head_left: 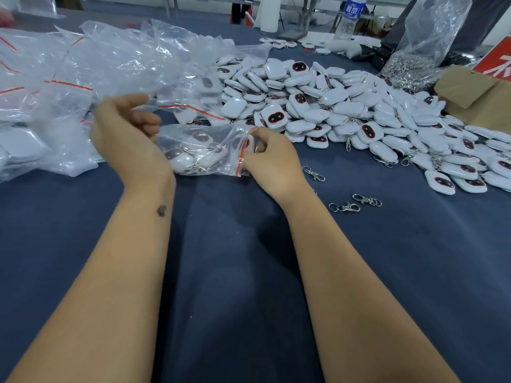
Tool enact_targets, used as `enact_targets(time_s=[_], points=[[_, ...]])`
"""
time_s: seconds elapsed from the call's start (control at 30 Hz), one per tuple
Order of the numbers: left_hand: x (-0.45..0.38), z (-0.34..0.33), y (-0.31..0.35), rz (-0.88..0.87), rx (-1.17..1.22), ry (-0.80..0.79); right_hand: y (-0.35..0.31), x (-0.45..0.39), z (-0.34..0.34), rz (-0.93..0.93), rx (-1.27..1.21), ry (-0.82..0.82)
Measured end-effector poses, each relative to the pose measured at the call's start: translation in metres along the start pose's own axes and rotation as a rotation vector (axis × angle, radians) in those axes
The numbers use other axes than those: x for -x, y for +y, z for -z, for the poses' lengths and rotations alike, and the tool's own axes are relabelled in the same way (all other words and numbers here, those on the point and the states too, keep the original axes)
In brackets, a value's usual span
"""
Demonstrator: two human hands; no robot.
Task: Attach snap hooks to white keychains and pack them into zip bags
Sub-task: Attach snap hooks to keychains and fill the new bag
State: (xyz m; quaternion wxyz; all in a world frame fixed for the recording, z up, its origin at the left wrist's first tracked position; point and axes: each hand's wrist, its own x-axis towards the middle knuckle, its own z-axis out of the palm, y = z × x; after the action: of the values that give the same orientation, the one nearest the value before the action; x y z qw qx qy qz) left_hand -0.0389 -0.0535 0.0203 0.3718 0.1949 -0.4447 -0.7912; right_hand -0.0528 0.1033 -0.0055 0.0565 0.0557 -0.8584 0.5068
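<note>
Both hands clamp one zip bag: right hand fingers pinch its red seal, left hand grips its base; keychains inside blurred by plastic.

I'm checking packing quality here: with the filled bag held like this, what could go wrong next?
The right hand pinches the zip bag at its red seal; if the strip isn't fully pressed, keychains may slip out. The left hand grips only the far end, so the bag could sag. Loose snap hooks nearby might get missed.
</note>
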Motion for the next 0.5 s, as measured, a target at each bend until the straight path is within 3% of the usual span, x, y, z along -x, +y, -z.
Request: enact_targets(time_s=[0.1,0.2,0.3,0.37,0.5], points=[[-0.006,0.004,0.002,0.029,0.031,0.066,0.001,-0.001,0.0,0.023,0.005,-0.034],[0.003,-0.002,-0.001,-0.009,-0.03,-0.01,0.001,-0.001,0.0,0.035,-0.019,0.06],[0.019,-0.013,-0.009,-0.068,-0.177,-0.248,0.004,-0.003,-0.002,0.058,-0.006,0.089],[0.033,-0.018,-0.018,-0.083,-0.297,-0.444,0.004,-0.005,-0.002,0.118,0.056,0.022],[0.053,-0.016,-0.039,-0.314,-0.719,-0.732,0.004,-0.006,-0.009,0.136,0.473,-0.118]])
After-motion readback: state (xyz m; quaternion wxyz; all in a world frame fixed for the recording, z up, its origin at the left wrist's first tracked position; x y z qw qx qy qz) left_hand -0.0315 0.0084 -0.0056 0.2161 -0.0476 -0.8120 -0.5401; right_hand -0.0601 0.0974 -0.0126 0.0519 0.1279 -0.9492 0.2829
